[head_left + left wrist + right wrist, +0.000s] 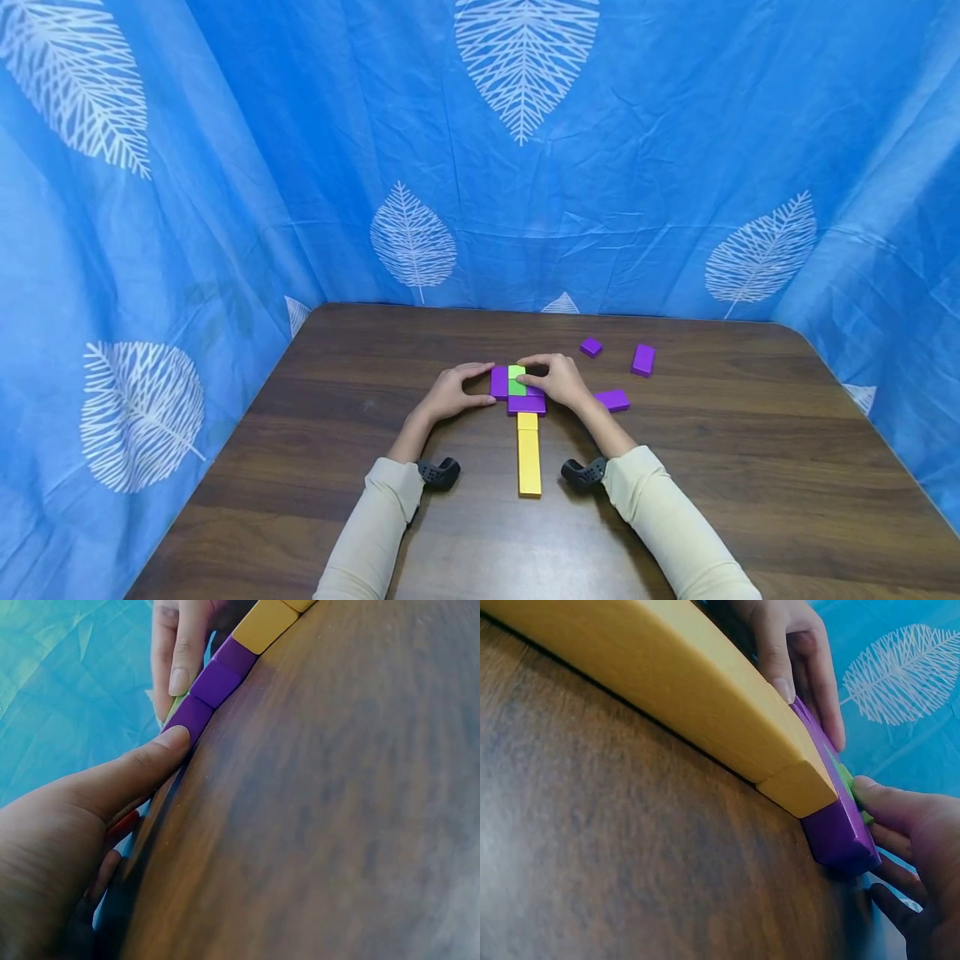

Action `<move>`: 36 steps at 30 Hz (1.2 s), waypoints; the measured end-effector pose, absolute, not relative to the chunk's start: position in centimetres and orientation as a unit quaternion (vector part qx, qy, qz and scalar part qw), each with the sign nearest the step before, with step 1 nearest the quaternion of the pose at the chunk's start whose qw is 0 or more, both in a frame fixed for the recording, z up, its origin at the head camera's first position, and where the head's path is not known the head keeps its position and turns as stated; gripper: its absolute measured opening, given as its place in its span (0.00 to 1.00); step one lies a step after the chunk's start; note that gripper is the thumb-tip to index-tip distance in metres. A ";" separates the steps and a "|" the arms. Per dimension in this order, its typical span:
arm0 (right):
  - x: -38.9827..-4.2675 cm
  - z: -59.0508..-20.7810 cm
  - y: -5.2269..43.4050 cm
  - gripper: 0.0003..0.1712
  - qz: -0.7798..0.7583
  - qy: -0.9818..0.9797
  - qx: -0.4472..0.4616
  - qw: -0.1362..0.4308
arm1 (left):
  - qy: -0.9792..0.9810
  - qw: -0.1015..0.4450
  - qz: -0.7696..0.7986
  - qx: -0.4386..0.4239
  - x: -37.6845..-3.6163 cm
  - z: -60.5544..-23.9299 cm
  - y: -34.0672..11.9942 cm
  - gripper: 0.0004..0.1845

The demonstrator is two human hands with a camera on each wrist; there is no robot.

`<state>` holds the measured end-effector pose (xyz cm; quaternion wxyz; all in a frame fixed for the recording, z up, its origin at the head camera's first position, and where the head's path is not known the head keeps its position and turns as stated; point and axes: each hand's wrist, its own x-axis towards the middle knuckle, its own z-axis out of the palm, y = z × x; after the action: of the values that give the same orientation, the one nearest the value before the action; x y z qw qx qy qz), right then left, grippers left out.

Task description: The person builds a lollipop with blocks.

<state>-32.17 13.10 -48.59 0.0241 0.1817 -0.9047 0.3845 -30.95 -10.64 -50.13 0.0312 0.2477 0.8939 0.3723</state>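
In the head view, a purple block point(499, 382) lies against green blocks point(516, 387) at the top of a flat arrangement. My left hand point(450, 392) holds that purple block by its near and far edges, thumb on the near side. My right hand point(558, 382) pinches a green block, its thumb on the green in the right wrist view. It partly covers another purple block point(535, 391). Below lies a crosswise purple block point(527, 405), touching a short yellow block point(528, 421) in line with a long yellow block point(529, 462).
Beyond my right hand lie a small purple block point(591, 347) and a larger purple block point(642, 360). Another purple block point(613, 400) sits beside my right wrist. The brown wooden table point(300, 467) is backed by a blue curtain point(637, 167) with white leaves.
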 end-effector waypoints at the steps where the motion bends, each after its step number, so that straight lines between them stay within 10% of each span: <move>1: -32.2 -48.6 13.1 0.18 0.383 -0.906 0.181 0.023 | 0.894 0.031 0.373 0.248 -31.0 -50.1 -10.6 0.35; 36: -32.4 -49.0 13.6 0.21 0.412 -0.893 0.179 0.016 | 0.896 0.017 0.366 0.251 -31.1 -50.5 -10.6 0.35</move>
<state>-32.43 13.64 -49.02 0.0159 0.1791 -0.8932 0.4121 -31.13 -10.62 -50.46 0.0173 0.2515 0.8959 0.3658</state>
